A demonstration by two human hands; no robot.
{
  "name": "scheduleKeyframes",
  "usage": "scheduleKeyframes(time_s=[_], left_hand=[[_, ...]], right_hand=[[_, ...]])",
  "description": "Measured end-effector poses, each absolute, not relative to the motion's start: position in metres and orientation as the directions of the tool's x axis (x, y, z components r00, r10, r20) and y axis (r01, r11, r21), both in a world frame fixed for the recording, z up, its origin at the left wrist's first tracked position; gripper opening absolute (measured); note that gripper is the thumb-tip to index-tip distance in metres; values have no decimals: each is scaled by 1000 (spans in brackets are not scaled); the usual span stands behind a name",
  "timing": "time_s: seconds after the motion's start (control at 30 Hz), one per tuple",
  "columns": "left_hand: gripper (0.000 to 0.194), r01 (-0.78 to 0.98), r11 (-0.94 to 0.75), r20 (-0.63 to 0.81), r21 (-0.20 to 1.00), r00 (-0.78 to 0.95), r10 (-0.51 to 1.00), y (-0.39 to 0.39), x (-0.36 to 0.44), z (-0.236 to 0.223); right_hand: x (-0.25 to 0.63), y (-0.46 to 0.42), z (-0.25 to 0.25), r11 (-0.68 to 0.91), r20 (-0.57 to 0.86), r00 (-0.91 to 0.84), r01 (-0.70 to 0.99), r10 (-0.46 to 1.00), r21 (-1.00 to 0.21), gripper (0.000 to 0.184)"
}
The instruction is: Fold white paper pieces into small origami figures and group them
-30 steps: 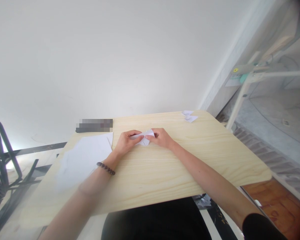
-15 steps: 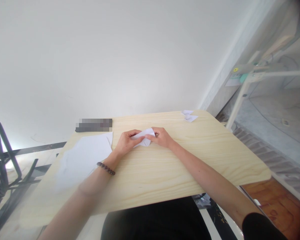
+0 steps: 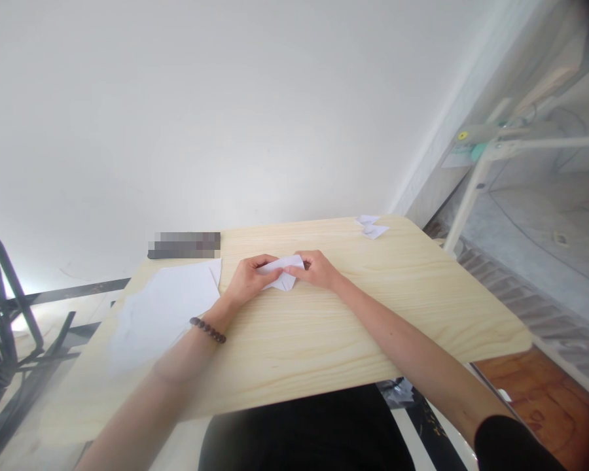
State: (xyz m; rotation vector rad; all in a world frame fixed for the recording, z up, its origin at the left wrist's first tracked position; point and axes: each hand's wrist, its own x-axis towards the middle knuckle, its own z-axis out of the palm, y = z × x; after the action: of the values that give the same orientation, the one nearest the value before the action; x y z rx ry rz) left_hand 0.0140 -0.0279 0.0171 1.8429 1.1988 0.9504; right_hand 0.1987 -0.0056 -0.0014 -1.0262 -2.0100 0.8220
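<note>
A small, flat, folded white paper piece (image 3: 287,261) is between the person's two hands, over the middle of the pale wood-grain bench (image 3: 324,353), towards its far edge. Its long axis runs roughly left to right, with the right end tilted slightly away from the person; a creased, pointed flap at its lower edge points back towards the person. Whether the piece touches the bench or is held just above it, I cannot tell.

The left hand (image 3: 249,276) grips the left end, thumb on top; the right hand (image 3: 319,269) pinches the right end, its thumb near the other. Both thumbs cover part of the paper, and most of the other fingers are hidden.

On the left wrist is one bracelet of dark round beads (image 3: 207,330). Beside the left forearm lie flat white paper sheets (image 3: 167,307), overlapping so that they cannot be counted; the forearm covers part of their near right side. Just beyond them is one dark oblong object (image 3: 184,252), mostly blurred out. Near the far right corner lie two small folded white paper shapes (image 3: 374,231), close together, each with a tip pointing right.
</note>
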Motion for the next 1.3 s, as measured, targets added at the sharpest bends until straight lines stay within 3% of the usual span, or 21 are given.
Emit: scheduleKeyframes(time_s=[0.37, 0.77, 1.3], left_hand=[[35, 403, -275, 196, 873, 228, 954, -24, 12, 16], [36, 413, -269, 179, 870, 245, 953, -26, 13, 18], [39, 432, -224, 178, 874, 144, 973, -22, 11, 14]], right_hand=[[200, -4, -1, 484, 333, -381, 434, 863, -760, 31], [200, -4, -2, 439, 290, -389, 379, 874, -815, 33], [201, -1, -5, 390, 282, -318, 357, 905, -849, 36]])
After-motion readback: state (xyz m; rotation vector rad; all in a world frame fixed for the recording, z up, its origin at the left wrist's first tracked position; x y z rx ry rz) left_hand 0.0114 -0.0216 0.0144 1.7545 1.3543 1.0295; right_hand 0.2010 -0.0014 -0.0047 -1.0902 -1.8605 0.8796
